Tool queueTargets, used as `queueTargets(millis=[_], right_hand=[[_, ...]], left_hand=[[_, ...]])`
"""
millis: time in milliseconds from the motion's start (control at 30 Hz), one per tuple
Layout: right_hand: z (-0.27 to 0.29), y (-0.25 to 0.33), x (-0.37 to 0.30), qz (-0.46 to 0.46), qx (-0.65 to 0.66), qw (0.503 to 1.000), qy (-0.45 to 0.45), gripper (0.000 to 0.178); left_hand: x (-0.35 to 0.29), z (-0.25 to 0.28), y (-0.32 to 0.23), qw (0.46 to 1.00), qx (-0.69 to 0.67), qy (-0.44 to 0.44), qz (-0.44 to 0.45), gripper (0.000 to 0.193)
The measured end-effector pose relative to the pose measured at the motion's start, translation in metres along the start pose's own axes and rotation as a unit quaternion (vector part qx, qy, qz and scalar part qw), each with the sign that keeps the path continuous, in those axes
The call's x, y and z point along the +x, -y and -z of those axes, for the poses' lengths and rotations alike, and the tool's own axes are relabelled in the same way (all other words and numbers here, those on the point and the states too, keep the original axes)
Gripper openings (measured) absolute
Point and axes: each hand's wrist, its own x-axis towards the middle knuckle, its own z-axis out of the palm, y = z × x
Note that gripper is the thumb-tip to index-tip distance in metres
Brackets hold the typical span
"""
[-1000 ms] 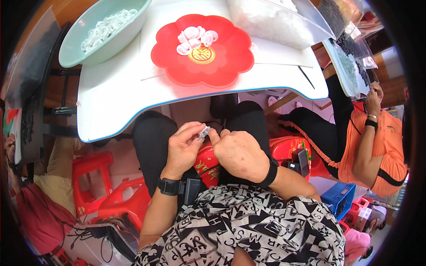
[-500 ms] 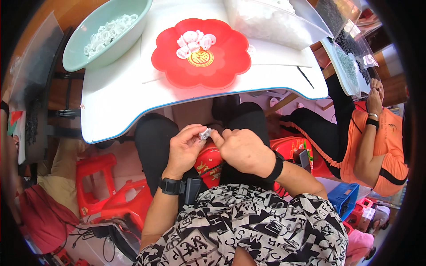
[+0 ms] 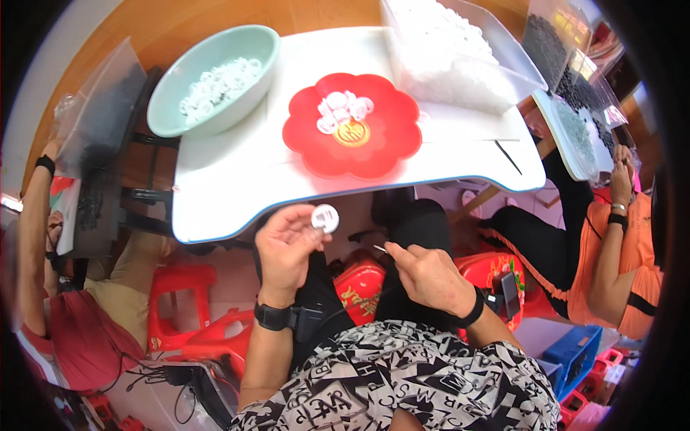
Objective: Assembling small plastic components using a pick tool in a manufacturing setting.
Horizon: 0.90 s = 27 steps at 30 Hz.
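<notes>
Above my lap, just off the table's near edge, my left hand (image 3: 286, 244) pinches a white round plastic piece (image 3: 325, 218) between thumb and fingers. Its face, with small dark slots or marks, is turned up. To the right and a bit lower, my right hand (image 3: 433, 279) is closed, and the tip of a thin pale sliver (image 3: 379, 248) sticks out from its fingers. The rest of that sliver is hidden. Beyond my hands a red flower-shaped tray (image 3: 352, 161) holds several similar white round pieces (image 3: 338, 110).
The white table (image 3: 237, 187) bears a pale green bowl (image 3: 165, 118) of white rings and a clear bin (image 3: 467, 82) of white parts. A dark thin strip (image 3: 508, 156) lies at the right. Other people sit at both sides; red stools (image 3: 176, 287) stand below.
My hands have moved apart: the left lifted the white piece up and turned its face upward, the right drew right and down with the sliver. The view has shifted, showing the table lower.
</notes>
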Motion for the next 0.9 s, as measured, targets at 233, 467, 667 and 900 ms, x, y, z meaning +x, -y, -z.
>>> queueTargets(millis=[233,467,667,900], right_hand=[[0.005,-0.003,0.000,0.002,0.028,1.000,-0.013,0.037],[0.003,-0.015,-0.011,-0.007,0.018,0.999,-0.025,0.035],[0.000,-0.018,-0.011,0.001,0.041,0.999,-0.015,0.036],[-0.001,-0.015,-0.014,0.001,0.045,0.999,-0.022,0.038]], left_hand=[[0.135,0.034,-0.110,0.977,-0.061,-0.132,-0.159,0.033],[0.190,0.028,-0.102,0.971,0.037,-0.206,-0.112,0.048],[0.162,-0.022,-0.046,0.753,0.619,0.062,-0.214,0.022],[0.161,-0.035,-0.019,0.643,0.731,0.098,-0.208,0.018]])
